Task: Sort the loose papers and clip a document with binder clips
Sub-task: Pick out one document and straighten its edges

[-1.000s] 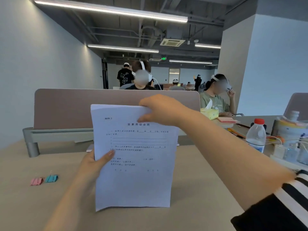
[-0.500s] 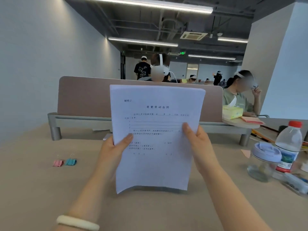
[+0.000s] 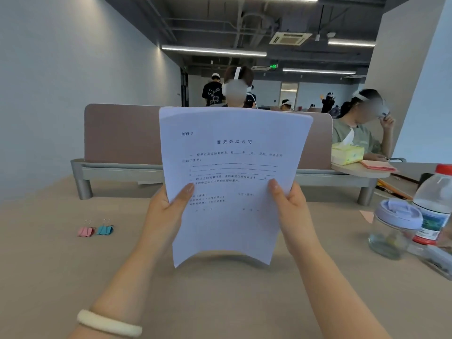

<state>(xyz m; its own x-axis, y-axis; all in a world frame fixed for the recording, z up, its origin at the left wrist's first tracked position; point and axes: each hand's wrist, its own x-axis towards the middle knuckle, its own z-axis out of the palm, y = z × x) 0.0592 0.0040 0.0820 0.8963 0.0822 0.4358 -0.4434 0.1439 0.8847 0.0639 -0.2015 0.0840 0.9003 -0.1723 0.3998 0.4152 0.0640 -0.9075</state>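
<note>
The stack of papers (image 3: 232, 182) stands upright in front of the person, over the worktop (image 3: 220, 302). The left hand (image 3: 166, 214) grasps its lower left edge and the right hand (image 3: 291, 211) its lower right edge, each with a thumb pressed on the printed front sheet. The bottom edge bows forward, and I cannot tell whether it touches the worktop.

The main risk is the sheets slipping out of line. The grip is low, so the tall upper part is unsupported and could flop or fan, leaving uneven edges under the clip. Squeezing harder would likely crease the bowed bottom.

The pink binder clip (image 3: 85, 231) and the teal binder clip (image 3: 105, 230) lie side by side well to the left (a reach for the left hand), so one hand must let go, and the stack may then sag or scatter. On the right, the glass jar (image 3: 391, 228) and the water bottle (image 3: 435, 204) stand near that forearm, and a careless swing could knock them over.
</note>
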